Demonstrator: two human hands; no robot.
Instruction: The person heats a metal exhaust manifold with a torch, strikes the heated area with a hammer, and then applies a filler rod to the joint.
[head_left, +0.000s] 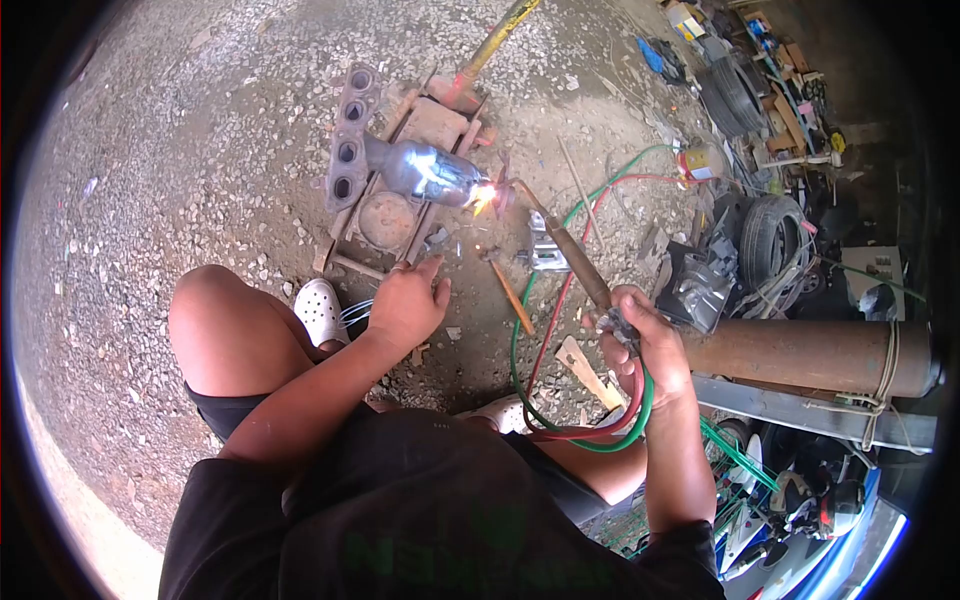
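In my right hand is a gas torch, its long tube pointing up and left to a bright flame. Red and green hoses hang from its handle. The glare covers the lower end of a dark rounded metal body. This body joins a rusty flange with several holes, and both rest across a rusty metal frame. My left hand is at the frame's near corner, index finger stretched out and thumb apart. Thin pale wires run beside its wrist; their far ends are hidden.
A wooden-handled tool and a shiny metal part lie on the gravel. A large brown cylinder lies at right, below tires and clutter. A yellow bar slopes down to the frame. Hoses loop across the ground.
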